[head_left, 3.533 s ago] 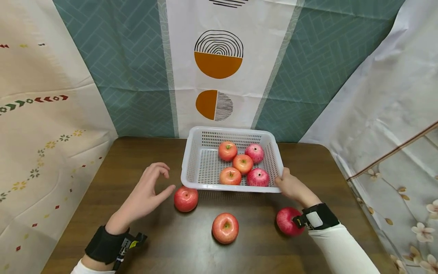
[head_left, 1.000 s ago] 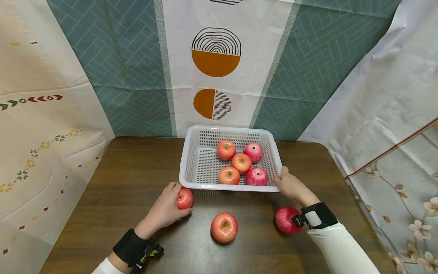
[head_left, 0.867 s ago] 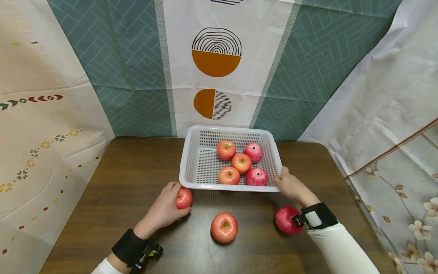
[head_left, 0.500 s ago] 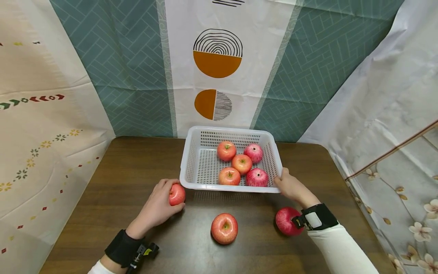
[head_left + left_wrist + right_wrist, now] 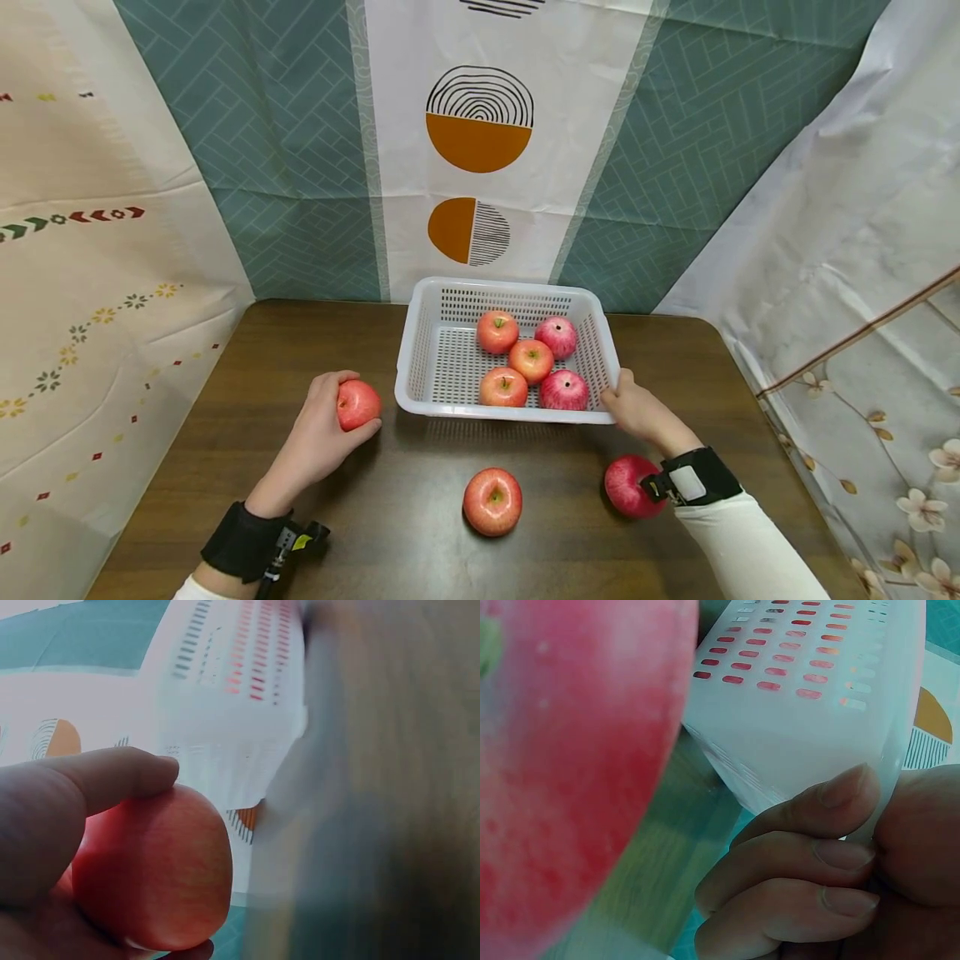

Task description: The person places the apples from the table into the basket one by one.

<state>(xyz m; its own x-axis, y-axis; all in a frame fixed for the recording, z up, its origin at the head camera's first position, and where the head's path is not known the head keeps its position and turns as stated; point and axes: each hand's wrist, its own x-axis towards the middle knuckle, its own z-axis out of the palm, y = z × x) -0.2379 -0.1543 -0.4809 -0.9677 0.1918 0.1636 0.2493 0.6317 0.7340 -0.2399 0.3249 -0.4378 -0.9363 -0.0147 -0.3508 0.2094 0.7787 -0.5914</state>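
Observation:
My left hand [image 5: 318, 433] holds a red apple [image 5: 358, 405] left of the basket, its thumb and fingers round the fruit. In the left wrist view the same apple [image 5: 157, 870] sits between thumb and fingers, with the basket's end beyond it. My right hand [image 5: 647, 410] grips the near right corner of the white plastic basket [image 5: 457, 410]. The right wrist view shows curled fingers [image 5: 802, 900] at the basket's rim. Inside the basket lie several fruits, some orange-red apples [image 5: 504, 387] and two pinker, streaked ones [image 5: 564, 390].
On the brown table [image 5: 300, 333], a red apple [image 5: 492, 502] stands in front of the basket. A darker red fruit [image 5: 630, 485] lies beneath my right wrist, and its surface [image 5: 562, 765] fills the right wrist view's left side. A patterned cloth [image 5: 307, 167] hangs behind the table.
The left hand came to the apple by the basket's near left corner, took hold of it and carried it left and away from the basket. The right hand and basket stay put.

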